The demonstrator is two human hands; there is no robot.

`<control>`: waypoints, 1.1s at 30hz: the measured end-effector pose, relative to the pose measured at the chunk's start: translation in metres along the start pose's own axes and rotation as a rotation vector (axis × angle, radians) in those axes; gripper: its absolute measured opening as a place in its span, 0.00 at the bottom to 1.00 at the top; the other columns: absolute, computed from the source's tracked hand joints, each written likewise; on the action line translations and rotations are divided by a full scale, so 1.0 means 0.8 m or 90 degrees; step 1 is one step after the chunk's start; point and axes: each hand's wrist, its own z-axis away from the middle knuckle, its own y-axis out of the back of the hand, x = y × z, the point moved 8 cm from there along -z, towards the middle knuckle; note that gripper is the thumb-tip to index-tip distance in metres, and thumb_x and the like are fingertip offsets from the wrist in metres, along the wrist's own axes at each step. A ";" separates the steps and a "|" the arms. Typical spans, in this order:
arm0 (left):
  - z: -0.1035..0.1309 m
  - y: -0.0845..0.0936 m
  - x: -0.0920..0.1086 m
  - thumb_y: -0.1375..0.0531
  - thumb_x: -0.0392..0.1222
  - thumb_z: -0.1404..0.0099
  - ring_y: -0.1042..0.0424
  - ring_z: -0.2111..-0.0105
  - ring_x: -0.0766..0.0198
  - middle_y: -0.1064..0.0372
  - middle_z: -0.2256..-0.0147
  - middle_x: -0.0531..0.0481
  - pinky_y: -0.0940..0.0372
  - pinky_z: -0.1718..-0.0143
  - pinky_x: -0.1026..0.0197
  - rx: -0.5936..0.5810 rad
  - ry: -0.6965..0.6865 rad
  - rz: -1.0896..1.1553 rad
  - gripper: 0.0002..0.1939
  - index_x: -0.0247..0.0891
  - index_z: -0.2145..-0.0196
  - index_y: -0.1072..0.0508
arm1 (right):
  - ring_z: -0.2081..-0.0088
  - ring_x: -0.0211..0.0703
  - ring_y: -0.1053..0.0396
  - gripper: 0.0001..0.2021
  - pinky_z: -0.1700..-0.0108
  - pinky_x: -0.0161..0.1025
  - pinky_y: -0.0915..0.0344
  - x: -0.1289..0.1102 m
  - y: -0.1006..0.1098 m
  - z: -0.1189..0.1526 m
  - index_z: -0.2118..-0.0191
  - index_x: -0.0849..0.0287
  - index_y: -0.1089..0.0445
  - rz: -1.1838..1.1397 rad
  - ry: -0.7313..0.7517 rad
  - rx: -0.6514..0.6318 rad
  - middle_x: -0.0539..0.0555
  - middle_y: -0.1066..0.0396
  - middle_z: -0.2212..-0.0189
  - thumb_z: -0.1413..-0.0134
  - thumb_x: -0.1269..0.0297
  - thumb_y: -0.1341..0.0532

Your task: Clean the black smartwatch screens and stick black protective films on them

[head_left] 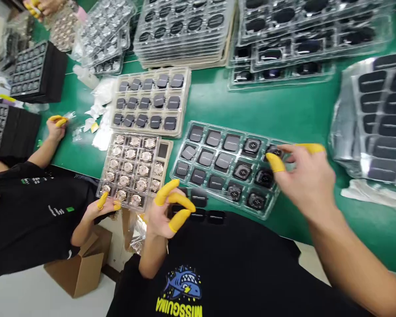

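Yellow finger covers sit on the fingertips of both my hands. My right hand (305,176) is closed at the far right corner of a clear plastic tray (267,215), its thumb and finger gripping a dark square watch case (273,152). In that tray, several watch cases (242,171) show round backs on the right, while dark square pieces (205,157) fill the left. My left hand (166,211) hovers by the tray's near left corner, thumb and a finger curled together; what they hold, if anything, cannot be made out. Dark square pieces (198,198) lie beside it at the table edge.
Left of my tray are a tray of round watches (128,167) and a beige tray of dark squares (145,103). Stacked trays (185,48) stand behind, and bagged trays (379,119) lie right. A co-worker's hand (100,207) touches the round-watch tray. Black foam stacks (49,70) stand far left.
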 end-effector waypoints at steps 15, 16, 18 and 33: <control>-0.028 -0.012 -0.025 0.31 0.40 0.23 0.19 0.64 0.59 0.13 0.63 0.50 0.23 0.52 0.53 -0.073 0.033 -0.032 0.32 0.44 0.25 0.30 | 0.53 0.61 0.27 0.23 0.62 0.48 0.34 -0.026 -0.016 -0.059 0.34 0.56 0.24 0.120 0.096 -0.138 0.67 0.29 0.46 0.25 0.50 0.39; -0.032 -0.011 -0.026 0.31 0.40 0.23 0.18 0.64 0.59 0.13 0.63 0.50 0.22 0.53 0.53 -0.072 0.032 -0.046 0.32 0.44 0.26 0.30 | 0.51 0.63 0.28 0.23 0.63 0.48 0.35 -0.032 -0.020 -0.061 0.34 0.57 0.24 0.141 0.101 -0.156 0.68 0.29 0.46 0.25 0.51 0.39; -0.039 -0.008 -0.026 0.32 0.40 0.23 0.18 0.64 0.58 0.13 0.64 0.49 0.22 0.53 0.53 -0.068 0.032 -0.076 0.31 0.43 0.26 0.29 | 0.48 0.65 0.28 0.21 0.64 0.48 0.35 -0.042 -0.027 -0.064 0.37 0.60 0.24 0.176 0.107 -0.184 0.70 0.30 0.46 0.25 0.54 0.39; -0.047 -0.047 -0.049 0.34 0.44 0.22 0.14 0.63 0.59 0.13 0.61 0.49 0.20 0.48 0.52 -0.113 0.056 -0.104 0.31 0.40 0.26 0.32 | 0.56 0.76 0.20 0.15 0.65 0.62 0.30 -0.006 -0.044 -0.068 0.46 0.41 0.33 0.068 0.118 -0.173 0.69 0.27 0.52 0.29 0.41 0.45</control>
